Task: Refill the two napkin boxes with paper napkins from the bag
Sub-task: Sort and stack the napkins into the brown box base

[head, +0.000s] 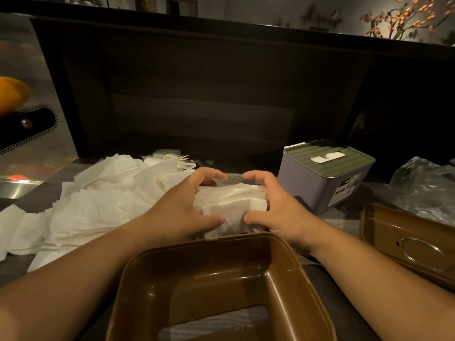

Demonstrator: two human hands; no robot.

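Far left, toward the table's left edge: loose heap of crumpled white paper napkins [98, 205], spread across the dark table [344, 223].
Centre: left hand [187, 205], fingers curled round the left end of a thick white folded napkin stack [231, 205]; right hand [275, 207], fingers curled round the stack's right end. Stack gripped between both hands, just beyond the far rim of the brown box.
Near edge, centre: open brown rectangular plastic napkin box [221, 289], lid off.
Right of centre, far side: lilac ribbed napkin box with green slotted lid [325, 173], closed, napkin showing in slot.
Right edge: brown plastic lid with oval opening [408, 244], lying apart; behind it, crumpled clear plastic bag [423, 185].
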